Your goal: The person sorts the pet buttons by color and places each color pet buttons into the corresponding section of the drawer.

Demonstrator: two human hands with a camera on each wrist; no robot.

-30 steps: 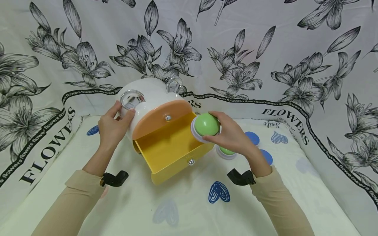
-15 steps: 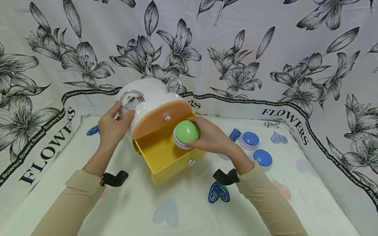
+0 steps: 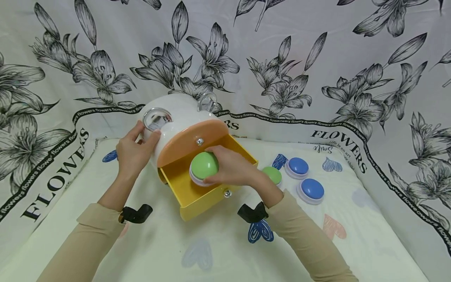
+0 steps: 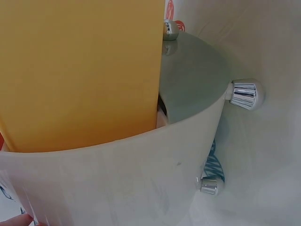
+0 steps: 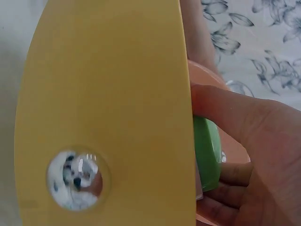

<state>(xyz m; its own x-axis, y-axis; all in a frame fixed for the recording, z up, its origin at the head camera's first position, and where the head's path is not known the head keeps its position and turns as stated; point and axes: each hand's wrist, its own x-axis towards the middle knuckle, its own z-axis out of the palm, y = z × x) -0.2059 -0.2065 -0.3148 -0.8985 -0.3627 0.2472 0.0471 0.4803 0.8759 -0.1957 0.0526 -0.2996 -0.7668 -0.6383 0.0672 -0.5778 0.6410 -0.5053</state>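
Note:
A white duck-shaped box with an orange front flap stands tilted at the left centre of the head view. Its yellow drawer is pulled out. My left hand holds the box's left side, thumb and fingers around the silver-rimmed eye. Within the drawer's walls, my right hand grips a green dome-topped button with a pale base. In the right wrist view, the drawer front hides part of that green button. Only the box's pale underside edge and yellow drawer fill the left wrist view.
Right of the drawer, another green button and two blue buttons lie on the heart-printed cloth. A silver knob juts from the drawer front. Flower-printed fabric hangs behind.
My right hand has carried the green button leftward and down, from the drawer's right edge to inside it. The other buttons on the cloth came into fuller view. My left hand stays put.

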